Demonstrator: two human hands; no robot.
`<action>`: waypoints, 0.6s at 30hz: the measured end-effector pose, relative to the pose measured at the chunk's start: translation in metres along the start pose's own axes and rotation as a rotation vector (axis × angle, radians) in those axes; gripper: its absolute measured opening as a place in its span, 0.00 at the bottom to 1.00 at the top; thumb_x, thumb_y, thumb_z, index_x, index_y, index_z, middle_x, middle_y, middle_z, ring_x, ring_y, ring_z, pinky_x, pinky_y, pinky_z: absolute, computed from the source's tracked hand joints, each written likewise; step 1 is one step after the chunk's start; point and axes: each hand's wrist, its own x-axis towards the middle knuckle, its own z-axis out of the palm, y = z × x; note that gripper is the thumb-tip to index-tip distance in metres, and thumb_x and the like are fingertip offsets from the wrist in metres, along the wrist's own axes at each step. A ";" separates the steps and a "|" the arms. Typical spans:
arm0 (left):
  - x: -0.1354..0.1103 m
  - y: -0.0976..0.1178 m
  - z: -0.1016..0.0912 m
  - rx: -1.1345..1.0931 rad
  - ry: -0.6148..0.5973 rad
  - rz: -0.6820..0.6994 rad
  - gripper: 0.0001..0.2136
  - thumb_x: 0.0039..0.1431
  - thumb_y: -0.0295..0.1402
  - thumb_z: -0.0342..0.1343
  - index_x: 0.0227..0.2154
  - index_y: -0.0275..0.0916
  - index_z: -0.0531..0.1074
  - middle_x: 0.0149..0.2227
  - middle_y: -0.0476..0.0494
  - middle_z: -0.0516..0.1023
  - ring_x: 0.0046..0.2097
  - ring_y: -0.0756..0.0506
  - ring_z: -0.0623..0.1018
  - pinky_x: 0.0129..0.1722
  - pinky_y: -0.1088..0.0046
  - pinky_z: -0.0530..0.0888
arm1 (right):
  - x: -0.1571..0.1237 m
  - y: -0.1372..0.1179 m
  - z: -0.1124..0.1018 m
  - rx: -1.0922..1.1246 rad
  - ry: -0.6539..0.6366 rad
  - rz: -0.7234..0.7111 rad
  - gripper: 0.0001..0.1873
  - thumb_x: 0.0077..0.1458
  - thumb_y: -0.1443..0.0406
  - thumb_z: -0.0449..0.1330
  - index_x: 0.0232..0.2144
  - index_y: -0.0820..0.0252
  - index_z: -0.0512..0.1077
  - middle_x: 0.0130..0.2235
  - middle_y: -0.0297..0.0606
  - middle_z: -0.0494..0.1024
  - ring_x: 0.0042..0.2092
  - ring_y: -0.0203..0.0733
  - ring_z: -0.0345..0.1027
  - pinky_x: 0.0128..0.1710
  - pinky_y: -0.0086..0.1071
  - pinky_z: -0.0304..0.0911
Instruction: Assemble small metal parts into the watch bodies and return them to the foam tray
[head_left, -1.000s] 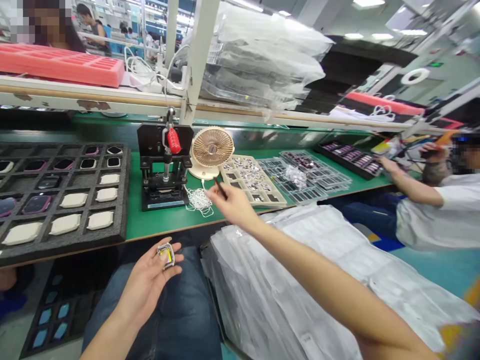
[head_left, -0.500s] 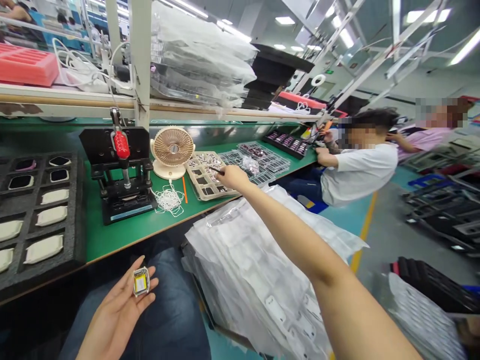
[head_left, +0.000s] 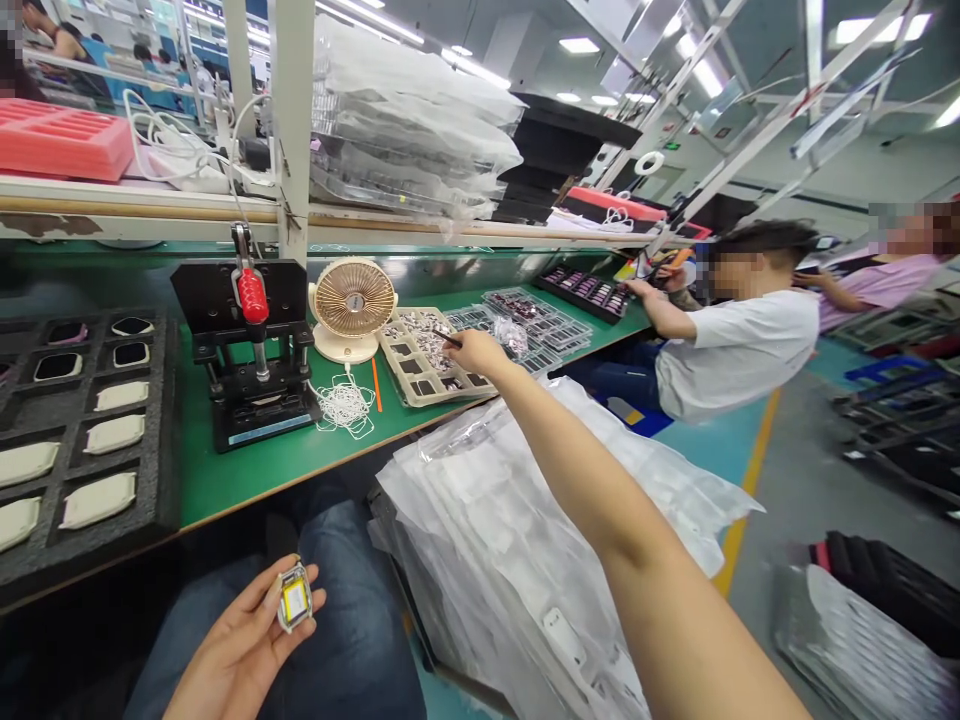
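Observation:
My left hand (head_left: 251, 625) is closed around the edges of an open watch case (head_left: 295, 598), low over my lap. Its silvery frame faces up, showing a white block with yellow edging inside. Stretched out over the bench, my right hand (head_left: 480, 354) pinches dark, thin tweezers (head_left: 448, 339). Their tips point left over a beige compartment tray (head_left: 411, 393) that holds many small pale and dark parts. Whether the tips grip a part is too small to tell.
A black press with a red handle (head_left: 253, 296) stands beside a beige fan (head_left: 352, 303) and a coiled white cord (head_left: 346, 405). Left is a foam tray (head_left: 166, 440) of watch cases. Plastic-wrapped trays (head_left: 487, 520) stack below my right arm. A co-worker (head_left: 742, 340) sits right.
My left hand has shifted slightly right and down, its fingers closing more around the watch case, which is now tilted. My right hand stays over the tray as the view turns slightly left.

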 end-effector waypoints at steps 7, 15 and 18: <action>0.004 -0.002 0.001 -0.009 0.017 -0.023 0.24 0.52 0.26 0.74 0.53 0.32 0.79 0.56 0.25 0.82 0.54 0.27 0.84 0.44 0.61 0.85 | -0.001 0.009 0.009 -0.040 -0.003 -0.069 0.18 0.69 0.55 0.63 0.54 0.60 0.75 0.54 0.43 0.78 0.52 0.48 0.76 0.54 0.48 0.74; 0.011 -0.012 -0.013 0.006 -0.019 -0.046 0.27 0.52 0.29 0.75 0.56 0.35 0.79 0.56 0.27 0.82 0.54 0.26 0.83 0.43 0.62 0.85 | -0.005 -0.001 0.009 -0.072 0.027 -0.167 0.17 0.69 0.57 0.63 0.55 0.60 0.74 0.57 0.44 0.77 0.54 0.48 0.75 0.55 0.49 0.73; 0.015 -0.013 -0.023 0.028 -0.024 -0.054 0.42 0.48 0.28 0.77 0.67 0.41 0.69 0.58 0.29 0.82 0.56 0.26 0.82 0.45 0.62 0.85 | -0.008 -0.005 0.003 -0.071 0.020 -0.177 0.17 0.69 0.57 0.63 0.55 0.59 0.74 0.56 0.44 0.77 0.54 0.48 0.75 0.54 0.48 0.74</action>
